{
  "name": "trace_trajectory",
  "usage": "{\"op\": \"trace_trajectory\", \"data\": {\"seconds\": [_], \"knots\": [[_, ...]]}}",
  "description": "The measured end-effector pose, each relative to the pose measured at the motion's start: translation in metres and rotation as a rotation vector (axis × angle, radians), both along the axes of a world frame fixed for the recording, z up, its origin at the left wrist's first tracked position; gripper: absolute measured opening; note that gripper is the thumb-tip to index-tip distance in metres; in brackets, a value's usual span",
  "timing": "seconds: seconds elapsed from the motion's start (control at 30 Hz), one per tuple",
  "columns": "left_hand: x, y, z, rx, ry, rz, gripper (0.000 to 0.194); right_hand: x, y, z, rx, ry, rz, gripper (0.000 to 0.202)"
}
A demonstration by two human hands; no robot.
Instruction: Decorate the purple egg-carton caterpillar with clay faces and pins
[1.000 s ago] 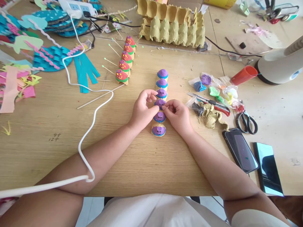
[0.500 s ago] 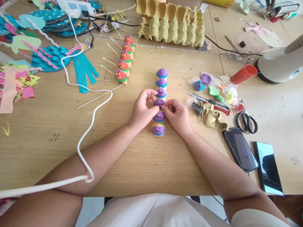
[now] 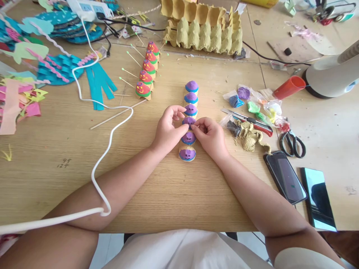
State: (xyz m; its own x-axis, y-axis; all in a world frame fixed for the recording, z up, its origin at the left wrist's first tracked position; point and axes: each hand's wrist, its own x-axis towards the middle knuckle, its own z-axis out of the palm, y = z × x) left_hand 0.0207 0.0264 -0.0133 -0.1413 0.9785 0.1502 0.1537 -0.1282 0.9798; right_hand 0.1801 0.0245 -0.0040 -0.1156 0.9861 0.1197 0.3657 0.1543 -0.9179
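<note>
"Hands?"
"Left hand [image 3: 169, 129] loosely open, thumb steadying, we judge, the purple-domed row [image 3: 189, 138] on the table [image 3: 134, 194] between them. Right hand [image 3: 209, 134] fingertips closed at one dome; contents, we can't tell."
"Outward?"
"Utility knife [image 3: 258, 125] rightward, probably for reach. Leftward scrawl [image 3: 64, 163]: maybe '99, 124'. Brands: we read none."

The person wears a plain whitish top [image 3: 185, 250], seemingly short-sleeved, with both forearms and hands bare.
</note>
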Motion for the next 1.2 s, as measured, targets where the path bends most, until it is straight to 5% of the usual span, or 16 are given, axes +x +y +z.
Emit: {"op": "trace_trajectory", "data": {"seconds": [0.27, 1.2], "knots": [[-0.0017, 0.0005, -0.0027, -0.004, 0.012, -0.025, 0.055, 0.0000, -0.0003, -0.0008, 0.008, 0.002, -0.003, 0.012], [0.0000, 0.0001, -0.0004, 0.011, 0.068, -0.008, 0.047, 0.0008, 0.0000, 0.0019, -0.020, 0.063, 0.010, 0.008]]}}
